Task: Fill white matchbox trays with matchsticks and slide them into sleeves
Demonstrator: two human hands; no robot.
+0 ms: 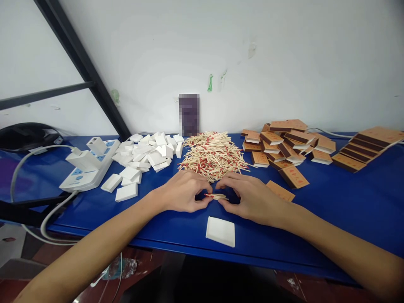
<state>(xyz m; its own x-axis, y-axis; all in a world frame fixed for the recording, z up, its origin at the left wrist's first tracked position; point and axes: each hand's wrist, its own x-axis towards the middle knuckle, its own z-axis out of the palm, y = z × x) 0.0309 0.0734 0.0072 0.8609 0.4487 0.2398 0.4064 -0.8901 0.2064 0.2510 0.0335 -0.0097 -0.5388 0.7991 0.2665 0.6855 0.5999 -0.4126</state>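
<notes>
A small bundle of matches (217, 196) with red heads lies between my two hands, just in front of a large heap of loose matches (214, 155). Thumb and fingers of my left hand (189, 191) pinch the bundle at its red-headed end. Curled around the other end is my right hand (252, 200), its thumb against the near side of the sticks; the far-side finger contact is partly hidden. Closer to the table edge lies one white matchbox tray (221, 231), apart from both hands.
White inner trays (148, 151) are piled on the left, beside a power strip (91, 168) with plugs and cables. Brown matchbox sleeves (284, 143) are heaped on the right; a sleeve (280, 190) lies by my right hand. A dark pixelated rectangle (189, 113) stands against the wall.
</notes>
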